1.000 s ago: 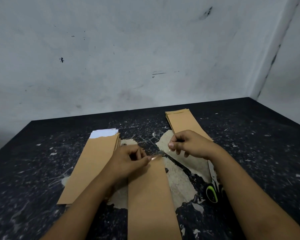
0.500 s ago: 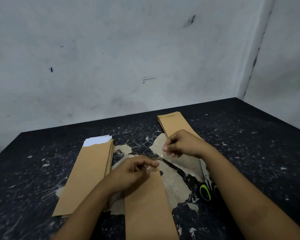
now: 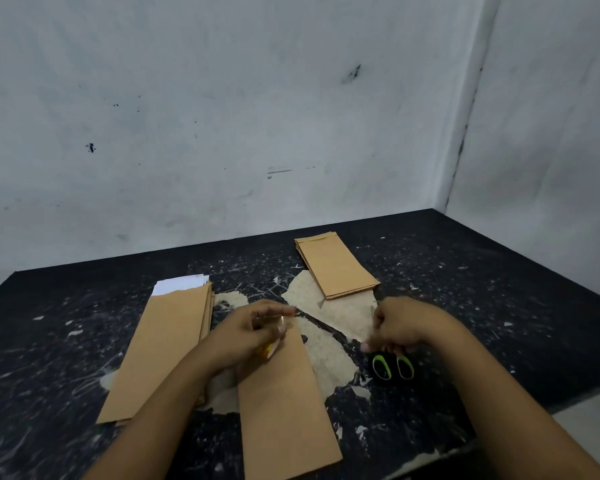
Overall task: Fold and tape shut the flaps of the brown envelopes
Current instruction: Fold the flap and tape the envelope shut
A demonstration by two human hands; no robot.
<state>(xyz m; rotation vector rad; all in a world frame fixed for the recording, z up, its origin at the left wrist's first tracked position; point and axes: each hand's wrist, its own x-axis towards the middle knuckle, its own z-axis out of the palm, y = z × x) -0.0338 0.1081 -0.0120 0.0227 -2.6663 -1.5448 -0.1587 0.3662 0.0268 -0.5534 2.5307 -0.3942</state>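
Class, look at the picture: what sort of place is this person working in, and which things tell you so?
Probably a plain workroom or packing corner, not an office. Clues: a scuffed black table with its top layer peeling, bare stained walls meeting in a corner, and stacks of brown envelopes with scissors.

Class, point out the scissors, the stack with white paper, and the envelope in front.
scissors [image 3: 392, 366], head view, green-lined handles.
stack with white paper [image 3: 163, 344], head view, top envelope's face.
envelope in front [image 3: 284, 410], head view, its middle.

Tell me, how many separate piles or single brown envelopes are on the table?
3. A left stack with white paper showing at its far end, a single envelope in the middle under the left hand, and a far stack. Stack counts are hidden.
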